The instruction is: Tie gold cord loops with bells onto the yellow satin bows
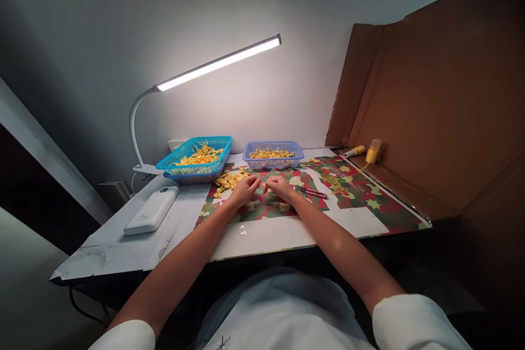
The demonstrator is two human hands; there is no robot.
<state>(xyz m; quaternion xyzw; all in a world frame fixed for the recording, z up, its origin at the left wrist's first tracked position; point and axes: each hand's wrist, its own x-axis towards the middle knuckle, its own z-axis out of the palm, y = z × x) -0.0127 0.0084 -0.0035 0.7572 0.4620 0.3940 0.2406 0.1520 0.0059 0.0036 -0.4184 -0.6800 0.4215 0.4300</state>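
My left hand (245, 190) and my right hand (279, 186) meet over a red and green patterned sheet (361, 197) on the table. Both have their fingers curled in a pinch, fingertips almost touching. What they pinch is too small to make out. A pile of yellow ribbon bows (230, 180) lies just beyond my left hand. Red-handled scissors (310, 192) rest right of my right hand.
A turquoise basket (196, 159) and a purple basket (273, 155) hold yellow ribbon pieces at the back. A white desk lamp (217, 63) arches above. A white power bank (151, 210) lies left. Yellow thread spools (372, 151) stand by a cardboard wall (443, 115) on the right.
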